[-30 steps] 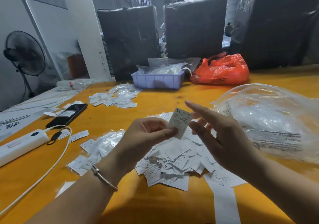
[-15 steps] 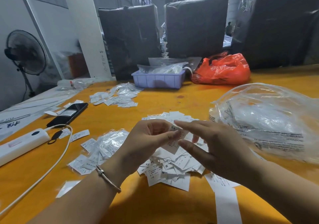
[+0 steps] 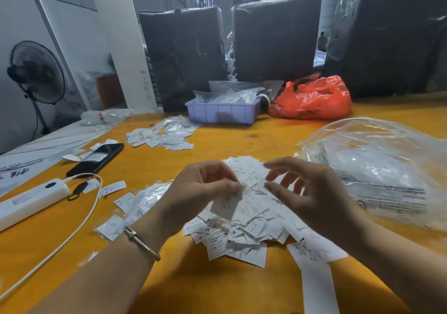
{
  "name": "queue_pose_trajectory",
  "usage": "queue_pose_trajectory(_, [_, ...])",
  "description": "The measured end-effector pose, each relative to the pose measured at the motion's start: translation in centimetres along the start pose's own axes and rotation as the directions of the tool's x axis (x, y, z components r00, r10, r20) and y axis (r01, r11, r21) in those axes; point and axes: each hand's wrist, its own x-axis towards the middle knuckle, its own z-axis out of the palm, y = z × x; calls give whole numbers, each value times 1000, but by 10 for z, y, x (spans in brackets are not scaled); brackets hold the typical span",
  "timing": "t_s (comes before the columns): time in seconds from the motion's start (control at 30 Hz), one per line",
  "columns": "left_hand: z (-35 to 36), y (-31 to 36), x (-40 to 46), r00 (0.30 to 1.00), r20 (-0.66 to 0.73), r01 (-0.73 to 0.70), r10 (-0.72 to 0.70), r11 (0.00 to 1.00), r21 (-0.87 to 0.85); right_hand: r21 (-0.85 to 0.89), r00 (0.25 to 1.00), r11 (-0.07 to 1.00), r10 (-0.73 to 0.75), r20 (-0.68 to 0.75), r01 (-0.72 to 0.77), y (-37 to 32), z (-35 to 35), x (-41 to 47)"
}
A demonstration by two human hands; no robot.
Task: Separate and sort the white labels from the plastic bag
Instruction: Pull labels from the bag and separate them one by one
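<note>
While hovering over the label pile [image 3: 242,226], left hand [image 3: 200,193] pinching a label [image 3: 226,205], right hand [image 3: 312,193] spread loose.

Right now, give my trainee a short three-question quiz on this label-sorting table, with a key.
1. True or false: the left hand pinches a white label above the pile of labels.
2. Which container stands at the far edge of the table, beside the red bag?
A. a metal bucket
B. a purple tray
C. a cardboard box
3. Fill in: the big clear plastic bag lies on the person's ____ side.

Key:
1. True.
2. B.
3. Right; the right hand, fingers spread, hovers between it and the pile.
</note>
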Motion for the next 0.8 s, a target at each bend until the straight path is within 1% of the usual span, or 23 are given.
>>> queue_pose_trajectory(0.07, [-12,0,3,992,-119,49,-36,993,107,-151,999,988,36,5,-35,8,-2,1])
queue_pose_trajectory(0.1, [-19,-2,4,978,-200,83,-50,984,158,-204,999,979,33,40,-25,10,-2,2])
queue_pose_trajectory(0.17, [-31,-8,8,940,-335,145,-63,963,228,-223,988,974,6,157,30,10,0,2])
queue_pose_trajectory(0.2, [-36,-11,10,925,-373,173,-67,950,260,-223,976,973,-10,217,59,9,2,2])
queue_pose_trajectory(0.3, [-49,-21,15,903,-412,279,-121,894,351,-282,932,945,-54,359,163,5,14,-1])
queue_pose_trajectory(0.4, [-59,-28,15,889,-391,402,-238,812,422,-345,894,916,-30,447,203,4,22,-3])
queue_pose_trajectory(0.5, [-66,-32,14,866,-406,475,-291,734,486,-358,889,910,-25,457,210,5,24,-3])
queue_pose_trajectory(0.67, [-71,-33,14,858,-427,496,-287,683,537,-296,924,921,-139,356,252,3,24,-3])
queue_pose_trajectory(0.73, [-66,-32,14,861,-457,481,-222,648,590,-268,936,928,-171,306,258,3,24,-4])
queue_pose_trajectory(0.77, [-61,-31,14,865,-477,454,-155,646,614,-255,941,932,-181,287,257,2,24,-4])
queue_pose_trajectory(0.8, [-55,-28,12,874,-480,401,-72,665,630,-244,944,935,-187,274,256,2,24,-5])
